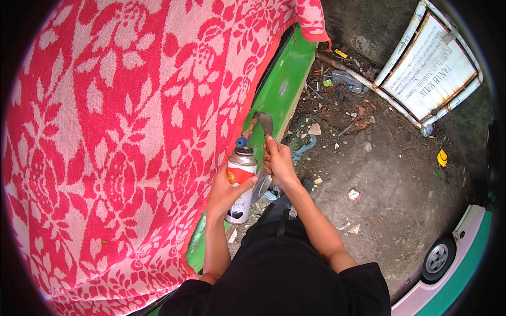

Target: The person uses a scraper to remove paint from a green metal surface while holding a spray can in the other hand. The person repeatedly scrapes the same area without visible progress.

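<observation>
My left hand (225, 190) is wrapped round a white and red gas canister (240, 205), held upright in front of me. A blow torch head (247, 134) with a blue knob sits on its top, and the nozzle points up toward a green car body panel (284, 81). In my closed right hand (279, 162) is a scraper (265, 124), its flat blade close beside the nozzle and over the green panel. Whether the blade touches the panel I cannot tell. No flame is visible.
A red and pink patterned cloth (126, 131) drapes over the vehicle on the left. Rubble and litter (337, 113) lie along the wall. A rusty white sign (432, 68) leans at the far right. A pink and teal vehicle (464, 258) stands at the lower right.
</observation>
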Tool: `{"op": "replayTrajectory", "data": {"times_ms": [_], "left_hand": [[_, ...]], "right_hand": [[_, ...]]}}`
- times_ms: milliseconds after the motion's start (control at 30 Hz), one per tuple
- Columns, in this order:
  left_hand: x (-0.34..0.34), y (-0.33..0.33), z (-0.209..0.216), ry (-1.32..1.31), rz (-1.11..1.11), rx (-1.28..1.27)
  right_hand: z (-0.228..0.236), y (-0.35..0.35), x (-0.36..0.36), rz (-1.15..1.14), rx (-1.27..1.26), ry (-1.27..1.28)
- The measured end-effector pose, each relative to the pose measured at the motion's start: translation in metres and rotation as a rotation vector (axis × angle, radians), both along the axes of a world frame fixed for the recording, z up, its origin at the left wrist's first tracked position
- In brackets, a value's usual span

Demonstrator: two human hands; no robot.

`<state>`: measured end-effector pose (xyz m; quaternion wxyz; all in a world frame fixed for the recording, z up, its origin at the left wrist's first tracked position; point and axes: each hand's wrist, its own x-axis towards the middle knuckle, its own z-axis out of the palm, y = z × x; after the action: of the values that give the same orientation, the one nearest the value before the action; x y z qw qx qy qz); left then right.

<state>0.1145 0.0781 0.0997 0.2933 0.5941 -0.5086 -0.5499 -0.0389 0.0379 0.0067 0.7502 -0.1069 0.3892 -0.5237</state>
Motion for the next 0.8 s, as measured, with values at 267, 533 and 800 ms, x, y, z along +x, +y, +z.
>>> {"op": "replayTrajectory", "data": {"times_ms": [267,533,800], "left_hand": [[-0.004,-0.01,0.008,-0.046,-0.014,-0.007],[0.002,-0.003,0.01,-0.064,-0.038,-0.025],[0.003,0.003,0.024,-0.02,-0.068,-0.012]], "right_hand": [[-0.004,-0.008,0.003,0.0,0.018,-0.023],[0.003,-0.01,0.007,-0.02,0.066,-0.056],[-0.004,-0.013,0.006,-0.047,0.047,-0.109]]}}
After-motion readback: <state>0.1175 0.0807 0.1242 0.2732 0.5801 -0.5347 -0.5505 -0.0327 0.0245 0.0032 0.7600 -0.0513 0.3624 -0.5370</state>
